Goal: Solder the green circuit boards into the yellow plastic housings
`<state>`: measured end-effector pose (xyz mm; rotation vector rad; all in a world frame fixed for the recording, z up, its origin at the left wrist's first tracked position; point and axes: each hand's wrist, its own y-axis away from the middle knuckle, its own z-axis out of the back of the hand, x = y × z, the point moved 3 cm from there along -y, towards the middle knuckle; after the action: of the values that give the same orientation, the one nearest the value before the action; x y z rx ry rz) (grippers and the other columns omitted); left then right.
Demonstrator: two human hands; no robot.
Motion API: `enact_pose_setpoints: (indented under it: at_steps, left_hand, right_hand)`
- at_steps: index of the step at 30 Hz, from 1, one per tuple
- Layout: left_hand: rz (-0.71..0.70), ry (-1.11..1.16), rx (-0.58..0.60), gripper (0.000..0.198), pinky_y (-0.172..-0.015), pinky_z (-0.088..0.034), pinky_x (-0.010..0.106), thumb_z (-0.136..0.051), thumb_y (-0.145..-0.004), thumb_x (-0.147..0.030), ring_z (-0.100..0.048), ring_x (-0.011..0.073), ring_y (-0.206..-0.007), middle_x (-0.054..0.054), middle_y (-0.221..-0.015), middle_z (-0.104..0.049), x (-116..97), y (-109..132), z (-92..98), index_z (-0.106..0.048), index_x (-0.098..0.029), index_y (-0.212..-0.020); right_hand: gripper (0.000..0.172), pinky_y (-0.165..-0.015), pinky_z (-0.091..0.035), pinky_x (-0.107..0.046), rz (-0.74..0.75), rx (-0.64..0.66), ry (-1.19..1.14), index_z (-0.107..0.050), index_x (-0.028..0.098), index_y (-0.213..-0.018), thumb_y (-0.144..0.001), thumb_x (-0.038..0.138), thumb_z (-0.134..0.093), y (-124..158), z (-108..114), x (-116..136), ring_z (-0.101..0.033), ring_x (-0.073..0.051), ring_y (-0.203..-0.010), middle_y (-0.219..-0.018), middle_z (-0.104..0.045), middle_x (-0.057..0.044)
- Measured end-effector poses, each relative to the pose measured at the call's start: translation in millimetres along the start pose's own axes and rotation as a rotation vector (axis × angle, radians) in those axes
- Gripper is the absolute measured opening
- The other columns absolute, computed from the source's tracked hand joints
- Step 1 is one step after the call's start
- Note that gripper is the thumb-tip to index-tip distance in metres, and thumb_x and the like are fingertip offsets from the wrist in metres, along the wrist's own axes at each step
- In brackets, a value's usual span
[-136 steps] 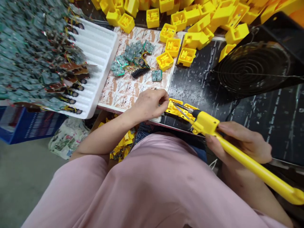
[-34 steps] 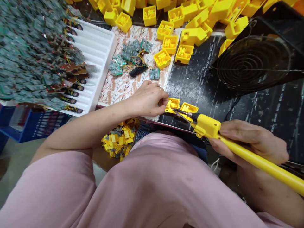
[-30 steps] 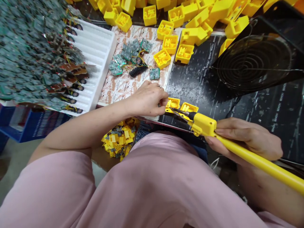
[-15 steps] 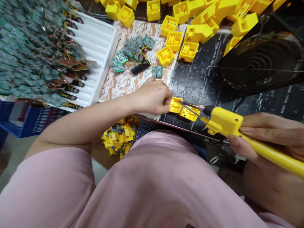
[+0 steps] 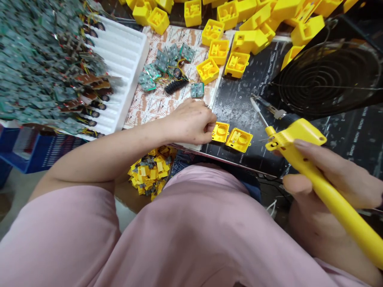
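Observation:
My left hand is closed on the edge of a small yellow plastic housing at the front of the bench; its fingertips are partly hidden. Just right of that piece, a second open yellow housing lies with its hollow side up, its inner ribs and round speaker-like grille showing. My right hand grips a yellow soldering iron with a thin feed tube beside its metal tip. The tip points up and left above the black bench surface, apart from both housings.
Small green circuit boards with wires lie beyond my left hand. A white foam tray holds many more at left. Yellow housings are heaped at the back. A black fan stands at right. Below the bench, a box holds yellow parts.
My right hand has lifted the soldering iron away from the yellow housings and turned its tip up, toward the fan. My left hand stays almost still on its housing.

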<state>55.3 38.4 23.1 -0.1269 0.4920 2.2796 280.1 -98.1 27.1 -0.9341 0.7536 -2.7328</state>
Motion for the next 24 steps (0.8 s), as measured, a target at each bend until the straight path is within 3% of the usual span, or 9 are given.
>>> enact_pose_setpoints:
  at_steps: [2, 4, 8, 11, 13, 16, 18, 21, 24]
  left_hand:
    - [-0.015, -0.017, -0.028, 0.016, -0.082, -0.045, 0.038, -0.056, -0.077, -0.027, -0.063, 0.0259, -0.086, 0.006, -0.078, -0.069, -1.5, 3.7, 1.0, -0.069, -0.018, -0.081]
    - [-0.069, -0.023, -0.127, 0.024, -0.087, -0.045, 0.04, -0.056, -0.08, -0.028, -0.063, 0.0277, -0.097, 0.009, -0.096, -0.07, -3.6, 7.9, -0.8, -0.068, -0.016, -0.097]
    - [-0.24, 0.018, -0.25, 0.041, -0.098, -0.044, 0.038, -0.055, -0.09, -0.033, -0.06, 0.0274, -0.116, 0.016, -0.131, -0.062, -7.6, 13.9, -16.8, -0.057, -0.011, -0.124]
    - [-0.274, -0.011, -0.173, 0.042, -0.096, -0.045, 0.035, -0.054, -0.094, -0.033, -0.062, 0.026, -0.112, 0.015, -0.127, -0.065, -0.5, 20.1, -20.7, -0.054, -0.011, -0.13]
    - [-0.287, -0.069, -0.067, 0.038, -0.093, -0.045, 0.035, -0.054, -0.093, -0.032, -0.063, 0.0257, -0.108, 0.012, -0.121, -0.068, 11.0, 28.7, -12.8, -0.057, -0.014, -0.127]
    - [-0.257, -0.1, 0.059, 0.034, -0.093, -0.044, 0.036, -0.057, -0.091, -0.04, -0.065, 0.0243, -0.101, 0.006, -0.114, -0.071, 36.1, 39.2, 6.4, -0.064, -0.021, -0.118]
    - [-0.096, -0.075, -0.058, 0.033, -0.093, -0.044, 0.04, -0.052, -0.091, -0.043, -0.064, 0.0249, -0.101, 0.006, -0.112, -0.072, 55.8, 34.5, 19.0, -0.069, -0.023, -0.111]
    - [0.131, -0.032, -0.405, 0.031, -0.097, -0.041, 0.052, -0.047, -0.091, -0.036, -0.058, 0.0317, -0.113, 0.01, -0.112, -0.071, 78.8, 12.1, 27.4, -0.074, -0.027, -0.102]
    - [0.086, 0.004, -0.498, 0.024, -0.104, -0.033, 0.061, -0.054, -0.084, -0.033, -0.05, 0.0349, -0.122, 0.007, -0.103, -0.072, 88.9, -14.3, 23.6, -0.075, -0.035, -0.097]
  right_hand:
    - [0.04, -0.072, -0.06, -0.033, 0.042, -0.063, 0.044, -0.068, 0.037, -0.123, -0.086, 0.052, -0.067, 0.2, -2.4, 7.4, -0.073, -0.021, -0.075, -0.087, -0.075, -0.002]
    - [0.049, -0.074, -0.061, -0.035, 0.031, -0.105, 0.055, -0.064, 0.038, -0.129, -0.081, 0.042, -0.076, 1.4, -5.8, 6.9, -0.074, -0.023, -0.08, -0.094, -0.076, -0.002]
    - [0.06, -0.073, -0.061, -0.029, 0.178, -0.05, 0.012, -0.054, 0.032, -0.14, -0.084, 0.031, -0.075, 0.6, -14.7, -4.7, -0.075, -0.021, -0.08, -0.097, -0.077, -0.002]
    - [0.051, -0.069, -0.059, -0.024, 0.324, 0.046, 0.085, -0.059, 0.03, -0.133, -0.085, 0.018, -0.072, -4.2, -23.2, -11.3, -0.073, -0.016, -0.07, -0.089, -0.077, 0.0]
    - [0.05, -0.072, -0.06, -0.027, 0.326, 0.104, 0.071, -0.059, 0.03, -0.129, -0.083, 0.023, -0.076, -6.5, -29.8, -14.4, -0.074, -0.02, -0.079, -0.096, -0.076, -0.003]
    - [0.07, -0.082, -0.062, -0.037, 0.283, 0.192, -0.014, -0.05, 0.03, -0.137, -0.076, 0.037, -0.083, -5.5, -42.3, -15.6, -0.073, -0.028, -0.101, -0.117, -0.072, -0.01]
    - [0.076, -0.085, -0.063, -0.039, 0.259, 0.193, -0.035, -0.045, 0.031, -0.141, -0.075, 0.034, -0.083, -3.8, -50.5, -14.2, -0.071, -0.028, -0.105, -0.123, -0.069, -0.01]
    - [0.075, -0.086, -0.063, -0.036, 0.247, 0.161, -0.051, -0.044, 0.031, -0.141, -0.077, 0.024, -0.081, -3.7, -61.2, -10.1, -0.072, -0.025, -0.104, -0.121, -0.07, -0.009]
    - [0.073, -0.088, -0.063, -0.037, 0.248, 0.165, -0.069, -0.044, 0.03, -0.141, -0.078, 0.026, -0.081, -6.7, -68.0, -8.0, -0.072, -0.026, -0.105, -0.121, -0.07, -0.009]
